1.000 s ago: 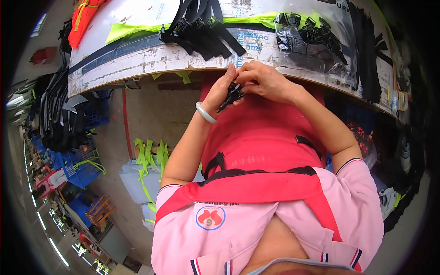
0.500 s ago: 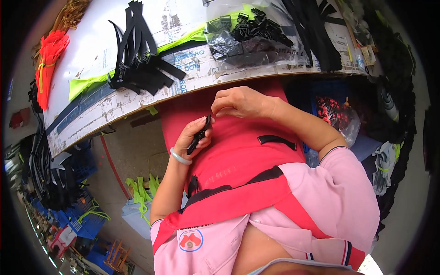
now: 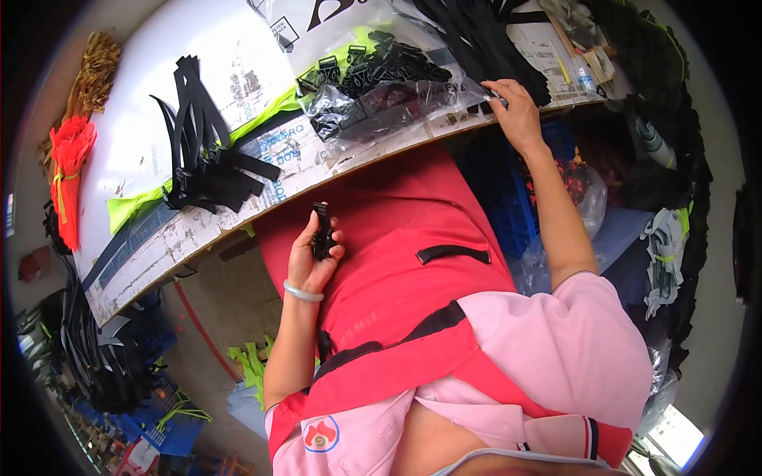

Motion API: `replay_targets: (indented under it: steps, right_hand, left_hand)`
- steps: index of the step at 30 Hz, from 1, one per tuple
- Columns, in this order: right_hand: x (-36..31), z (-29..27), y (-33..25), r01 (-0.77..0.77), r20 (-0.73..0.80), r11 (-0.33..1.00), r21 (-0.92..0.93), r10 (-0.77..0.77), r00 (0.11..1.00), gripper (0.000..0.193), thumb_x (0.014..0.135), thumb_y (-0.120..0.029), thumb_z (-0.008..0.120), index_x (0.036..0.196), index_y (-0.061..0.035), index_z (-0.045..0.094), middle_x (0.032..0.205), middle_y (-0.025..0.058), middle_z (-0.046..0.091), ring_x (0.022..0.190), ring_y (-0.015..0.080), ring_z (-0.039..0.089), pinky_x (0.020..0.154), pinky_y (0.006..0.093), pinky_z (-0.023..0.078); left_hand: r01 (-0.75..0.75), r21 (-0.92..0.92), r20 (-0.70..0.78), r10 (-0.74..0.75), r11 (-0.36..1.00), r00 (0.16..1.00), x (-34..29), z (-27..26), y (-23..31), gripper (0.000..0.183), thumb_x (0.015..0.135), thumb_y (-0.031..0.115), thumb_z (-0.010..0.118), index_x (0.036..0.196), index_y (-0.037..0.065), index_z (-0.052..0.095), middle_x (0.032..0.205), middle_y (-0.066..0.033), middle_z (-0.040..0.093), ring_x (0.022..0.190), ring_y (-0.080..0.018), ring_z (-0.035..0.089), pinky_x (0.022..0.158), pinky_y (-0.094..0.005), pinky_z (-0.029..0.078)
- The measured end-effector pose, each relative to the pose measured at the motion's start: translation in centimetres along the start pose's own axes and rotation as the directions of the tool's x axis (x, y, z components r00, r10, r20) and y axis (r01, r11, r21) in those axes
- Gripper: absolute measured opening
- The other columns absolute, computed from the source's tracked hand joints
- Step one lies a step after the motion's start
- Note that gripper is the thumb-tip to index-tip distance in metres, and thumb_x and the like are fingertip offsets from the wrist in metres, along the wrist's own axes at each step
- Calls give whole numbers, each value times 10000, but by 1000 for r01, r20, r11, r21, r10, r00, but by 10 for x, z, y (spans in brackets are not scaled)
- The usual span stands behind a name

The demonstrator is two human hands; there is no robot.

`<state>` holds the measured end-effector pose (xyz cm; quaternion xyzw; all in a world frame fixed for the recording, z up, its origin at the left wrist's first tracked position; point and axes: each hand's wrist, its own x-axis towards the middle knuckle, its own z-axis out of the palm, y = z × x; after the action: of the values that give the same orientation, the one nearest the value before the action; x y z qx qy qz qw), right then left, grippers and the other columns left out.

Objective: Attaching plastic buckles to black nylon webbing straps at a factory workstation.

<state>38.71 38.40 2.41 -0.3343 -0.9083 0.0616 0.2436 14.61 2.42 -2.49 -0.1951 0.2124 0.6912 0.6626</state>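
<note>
My left hand [image 3: 312, 262] is closed around black plastic buckle pieces [image 3: 321, 230], held upright in front of the red apron [image 3: 381, 262]. Their exact number is hidden by the fingers. Out at the table's front edge, my right hand [image 3: 517, 115] has its fingers bent in a pinch at the lower end of a black webbing strap. That strap belongs to a pile of black straps [image 3: 508, 59] lying beside the hand. Left of it, a clear plastic bag [image 3: 381, 111] lies on the table with many black buckles [image 3: 389, 63] heaped on it.
Another bunch of black straps [image 3: 198, 127] lies on the white worn table [image 3: 143, 262], over a neon yellow strip [image 3: 135, 202]. A red bundle [image 3: 70, 182] hangs at the left edge. Under the table on the right stand a blue crate [image 3: 496, 190] and a plastic bag.
My right hand has left the spot near my left hand and reached right and forward to the strap pile. My left hand keeps the buckle pieces. The view has shifted.
</note>
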Motion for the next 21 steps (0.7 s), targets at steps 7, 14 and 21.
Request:
replay_targets:
  steps: [7, 14, 21]
  right_hand:
    - [-5, -13, -52, -389, 266, 153, 908, 507, 820, 200, 944, -163, 570, 1016, 16, 623, 927, 79, 662, 769, 112, 633, 676, 222, 500]
    - [-68, 19, -159, -714, 745, 268, 647, -22, 667, 310, 976, -291, 517, 899, -5, 610, 756, 69, 648, 620, 112, 618, 560, 227, 492]
    - [-62, 25, -165, -773, 775, 61, 632, -24, 631, 296, 959, -307, 548, 1021, -27, 623, 837, 12, 632, 589, 48, 542, 526, 189, 454]
  left_hand:
    - [110, 91, 169, -124, 990, 978, 18, 26, -6, 345, 987, 293, 483, 1179, 12, 539, 916, -43, 553, 621, -95, 471, 419, -172, 351]
    - [-178, 789, 119, 138, 588, 983, 42, 87, -26, 297, 928, 263, 603, 1072, 11, 670, 796, -14, 647, 575, -35, 510, 458, -177, 356]
    - [-299, 875, 238, 200, 382, 951, 33, 44, -13, 209, 896, 181, 649, 975, -6, 696, 805, -5, 637, 655, -34, 521, 551, -194, 412]
